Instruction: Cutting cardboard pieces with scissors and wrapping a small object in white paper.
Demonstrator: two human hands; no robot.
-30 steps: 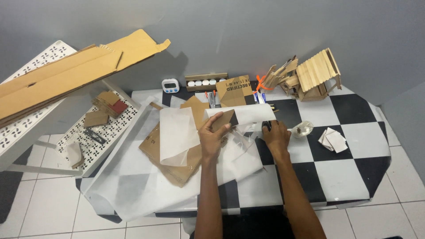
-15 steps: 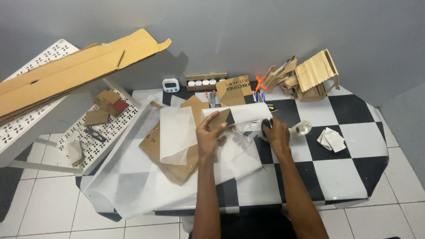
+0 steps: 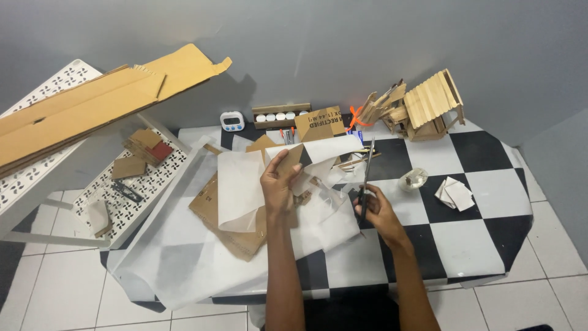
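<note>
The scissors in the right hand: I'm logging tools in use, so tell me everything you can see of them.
The scissors look slim, dark and metallic, with long narrow blades and dark handle loops. The right hand grips the handles, fingers through the loops, above the checkered table. The blades point up and away from the person, nearly vertical in the picture, tips reaching the edge of the white paper sheet that the left hand lifts. The blades look closed or almost so; whether they touch the paper cannot be told.

checkered table [image 3: 465, 239], white paper sheet [image 3: 177, 263], cardboard [image 3: 236, 236]
</note>
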